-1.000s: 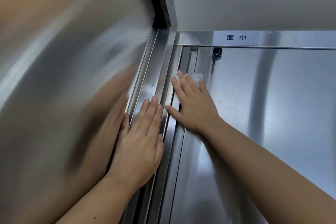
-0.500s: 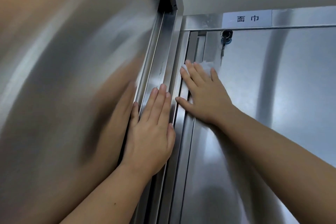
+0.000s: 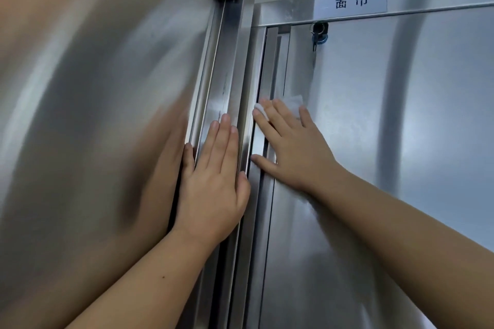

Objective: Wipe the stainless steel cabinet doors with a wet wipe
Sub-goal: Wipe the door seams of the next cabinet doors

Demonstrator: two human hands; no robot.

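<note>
White wipe [image 3: 294, 103] under right hand [image 3: 296, 153], left hand [image 3: 213, 181] flat

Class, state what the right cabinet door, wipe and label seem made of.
Cabinet door: brushed stainless steel, likely; soft streaky reflections.
Wipe: thin white nonwoven or paper, crumpled under the right hand.
Label: probably matte white plastic or paper, with printed characters.

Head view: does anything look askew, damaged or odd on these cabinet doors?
Nothing stands out. The right hand presses the wet wipe flat on the right door; the left hand lies flat on the edge of the left door. A key sits in the lock. No dents or spills show.
</note>
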